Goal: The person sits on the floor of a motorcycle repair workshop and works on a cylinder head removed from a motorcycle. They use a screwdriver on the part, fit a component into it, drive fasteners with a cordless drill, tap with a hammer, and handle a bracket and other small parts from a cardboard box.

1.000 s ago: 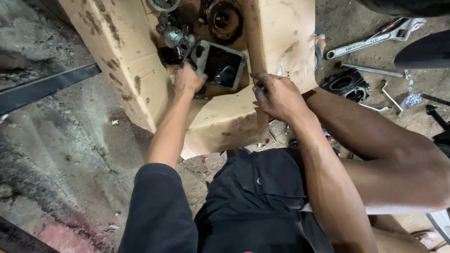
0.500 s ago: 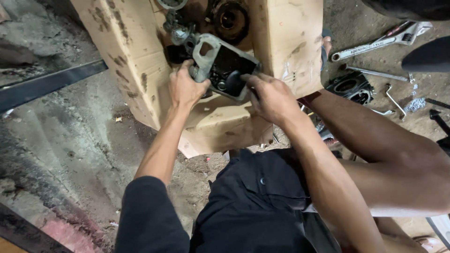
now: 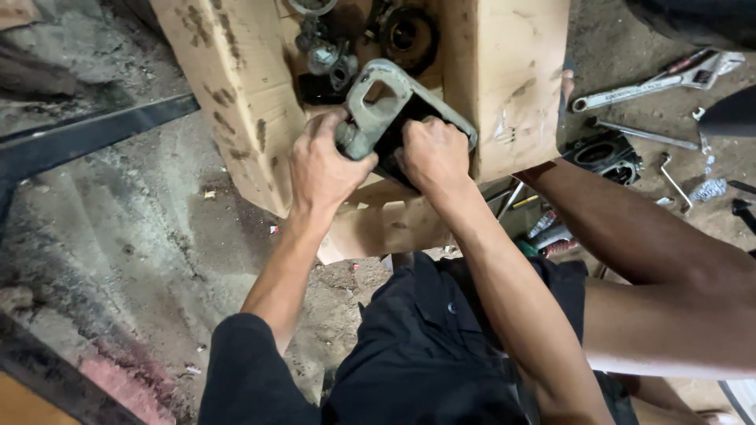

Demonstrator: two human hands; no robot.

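Head view, looking down over the person's lap at a worn cardboard box (image 3: 236, 102) on the dirt floor (image 3: 134, 236); both hands are at the box's open top. Left hand (image 3: 321, 169): fingers closed around the lower end of a grey cast metal housing (image 3: 376, 106) with a rounded opening; right hand (image 3: 431, 153): fingers curled shut over the housing's dark lower right edge; housing is tilted, raised at the box mouth, held by both hands. Deeper in the box: a rusty round part (image 3: 409, 33) and small grey fittings (image 3: 327, 57), just above the housing. On the floor right of the box, well apart from the hands: an adjustable wrench (image 3: 657, 77), a thin metal rod (image 3: 646, 135), a black cast part (image 3: 602, 156). A dark flat bar (image 3: 87, 135) lies to the left of the box.
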